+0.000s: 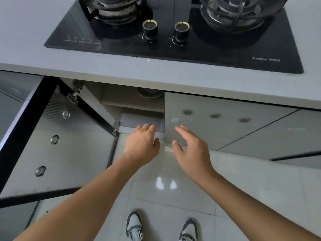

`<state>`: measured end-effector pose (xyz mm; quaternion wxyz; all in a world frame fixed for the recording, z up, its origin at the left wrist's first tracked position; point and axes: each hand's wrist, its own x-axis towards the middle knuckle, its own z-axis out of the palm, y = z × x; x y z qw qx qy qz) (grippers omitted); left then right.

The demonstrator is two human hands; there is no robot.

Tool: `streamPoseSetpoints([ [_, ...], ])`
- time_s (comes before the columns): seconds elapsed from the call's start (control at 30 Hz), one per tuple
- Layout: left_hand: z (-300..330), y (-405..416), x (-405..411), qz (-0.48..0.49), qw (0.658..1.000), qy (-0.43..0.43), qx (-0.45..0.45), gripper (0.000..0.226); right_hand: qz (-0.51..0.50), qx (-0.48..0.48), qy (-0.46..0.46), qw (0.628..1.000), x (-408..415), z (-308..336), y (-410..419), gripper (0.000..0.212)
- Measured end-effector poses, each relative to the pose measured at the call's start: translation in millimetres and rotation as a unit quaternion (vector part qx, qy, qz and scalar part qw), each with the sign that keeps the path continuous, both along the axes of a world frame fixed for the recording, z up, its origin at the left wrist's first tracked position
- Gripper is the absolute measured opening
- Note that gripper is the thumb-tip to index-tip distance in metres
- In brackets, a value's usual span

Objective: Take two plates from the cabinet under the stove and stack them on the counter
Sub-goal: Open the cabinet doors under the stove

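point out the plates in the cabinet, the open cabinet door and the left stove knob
plates (149, 93), head view, on the pale rim showing under the counter edge
open cabinet door (69, 150), head view, on its inner panel
left stove knob (149, 28), head view, on its black side

Both forearms are bare, no sleeves, watch or rings showing. On the feet: grey-and-white lace-up sneakers with dark trim panels.

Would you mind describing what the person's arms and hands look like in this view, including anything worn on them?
Both forearms are bare as far as the frame shows, with no sleeves in view. The left hand and the right hand wear no gloves, and no rings, watch or bracelet can be seen on the hands or wrists. No markings are visible.
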<state>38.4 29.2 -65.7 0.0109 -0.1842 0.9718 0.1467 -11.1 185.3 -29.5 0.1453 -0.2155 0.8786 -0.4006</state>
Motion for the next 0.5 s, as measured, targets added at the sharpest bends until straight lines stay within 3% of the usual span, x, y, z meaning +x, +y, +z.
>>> streamPoseSetpoints([
  [0.17, -24, -10, -42, -0.007, 0.999, 0.005, 0.035, 0.045, -0.145, -0.103, -0.1, 0.979, -30, -10, -13, 0.032],
  [0.3, -38, -27, -73, 0.054, 0.985, 0.036, 0.157, 0.051, -0.28, -0.236, -0.241, 0.899, -52, -10, -41, 0.02],
  [0.4, -43, -38, -87, 0.058, 0.978, 0.059, 0.194, 0.062, -0.318, -0.314, -0.323, 0.834, -63, -5, -67, 0.015],
  [0.5, -44, -46, -95, 0.04, 0.971, 0.068, 0.224, 0.062, -0.329, -0.353, -0.367, 0.795, -71, 0, -86, 0.015],
])
